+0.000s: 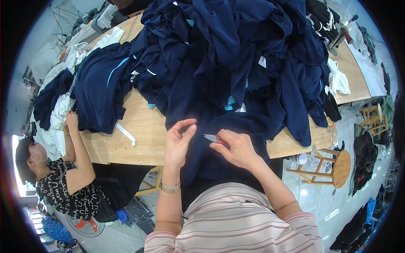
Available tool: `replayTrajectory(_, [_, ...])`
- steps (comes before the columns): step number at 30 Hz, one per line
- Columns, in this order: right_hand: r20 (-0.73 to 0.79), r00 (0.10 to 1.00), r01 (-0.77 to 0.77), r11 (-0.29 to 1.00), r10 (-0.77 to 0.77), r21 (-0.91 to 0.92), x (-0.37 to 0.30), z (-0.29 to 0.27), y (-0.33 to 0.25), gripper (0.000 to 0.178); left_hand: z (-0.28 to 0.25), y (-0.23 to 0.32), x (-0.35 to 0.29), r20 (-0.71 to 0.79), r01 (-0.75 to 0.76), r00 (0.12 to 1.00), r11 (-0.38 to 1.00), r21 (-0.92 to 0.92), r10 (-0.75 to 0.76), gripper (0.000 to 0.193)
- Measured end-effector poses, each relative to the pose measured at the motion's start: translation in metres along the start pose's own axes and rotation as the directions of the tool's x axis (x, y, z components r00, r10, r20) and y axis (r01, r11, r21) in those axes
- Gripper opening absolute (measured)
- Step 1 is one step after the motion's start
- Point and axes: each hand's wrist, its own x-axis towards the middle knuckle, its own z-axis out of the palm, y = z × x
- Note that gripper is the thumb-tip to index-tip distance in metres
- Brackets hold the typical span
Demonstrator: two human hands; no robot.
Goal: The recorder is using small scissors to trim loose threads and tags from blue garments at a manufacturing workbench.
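Observation:
My right hand (238,147) is closed round a small pair of thread snips (210,138) with red on the handle. Their pale blades point left toward my left hand (180,137). On that hand the thumb and index fingertip nearly meet in a pinch; whatever thin thing may be between them is too small to see. Beneath both hands lies a dark navy garment (249,124), draped over the table's front edge and down against my body. It runs up into a large heap of navy garments (219,38).
The wooden table (139,122) curves across in front of me. At left, a masked co-worker (63,181) handles cloth beside a navy pile (99,88). A white strip (126,134) lies on the tabletop. Wooden stools (341,168) stand at right; dark cloth lies on the tiled floor.

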Motion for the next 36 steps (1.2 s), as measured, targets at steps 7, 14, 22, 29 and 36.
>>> replayTrajectory(7, [-0.013, 0.988, -0.151, 0.985, 0.152, 0.078, -0.011, 0.001, 0.008, 0.032, -0.011, -0.001, 0.007, -0.079, -0.223, 0.966, 0.949, 0.221, 0.246, 0.018])
replayTrajectory(14, [-0.516, 0.669, -0.279, 0.824, 0.535, 0.493, -0.048, -0.017, 0.083, 0.029, -0.032, 0.008, 0.020, -0.117, -0.131, 0.758, 0.325, 0.936, 0.642, 0.023])
replayTrajectory(22, [-0.416, 0.739, -0.451, 0.848, 0.530, 0.278, -0.086, 0.005, 0.099, 0.043, 0.078, -0.033, 0.034, 0.518, -0.663, 0.731, 0.284, 0.693, 0.443, 0.035])
replayTrajectory(29, [-0.449, 0.776, -0.290, 0.883, 0.443, 0.370, -0.068, 0.023, 0.090, 0.039, 0.071, -0.044, 0.057, 0.406, -0.531, 0.846, 0.618, 0.580, 0.345, 0.009])
replayTrajectory(36, [-0.596, 0.803, 0.104, 0.982, 0.009, 0.156, -0.037, -0.013, 0.045, 0.028, 0.011, 0.030, 0.032, -0.023, -0.456, 0.875, 0.840, 0.296, 0.483, 0.010])
